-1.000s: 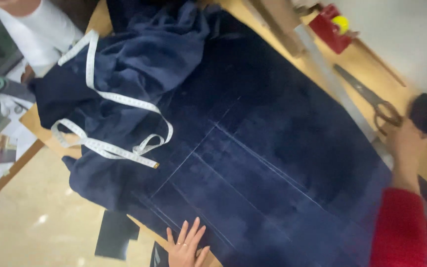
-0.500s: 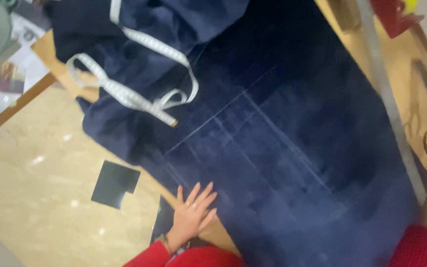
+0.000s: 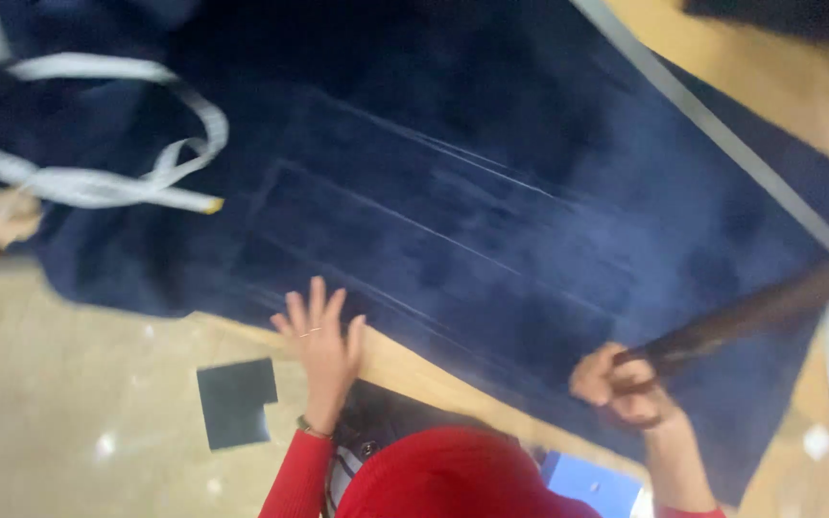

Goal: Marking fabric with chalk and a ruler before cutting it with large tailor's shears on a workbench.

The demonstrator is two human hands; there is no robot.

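Note:
A large navy fabric (image 3: 491, 192) with white chalk lines covers the wooden table (image 3: 405, 369). My left hand (image 3: 323, 345) lies flat with fingers spread at the near edge of the fabric, holding nothing. My right hand (image 3: 621, 384) is closed around the handles of large dark scissors (image 3: 741, 321), which stretch up and to the right over the fabric and are badly blurred. A white measuring tape (image 3: 98, 182) lies looped on the bunched fabric at the upper left, away from both hands.
A long grey ruler (image 3: 722, 144) runs diagonally along the fabric's far right edge. On the pale floor to the lower left lies a dark square scrap (image 3: 235, 403). A blue object (image 3: 582, 480) shows below the table by my red sleeve.
The view has swung closer and to the right. My right hand has taken up the scissors and brought them in over the near side of the fabric. My left hand stays flat at the fabric's edge.

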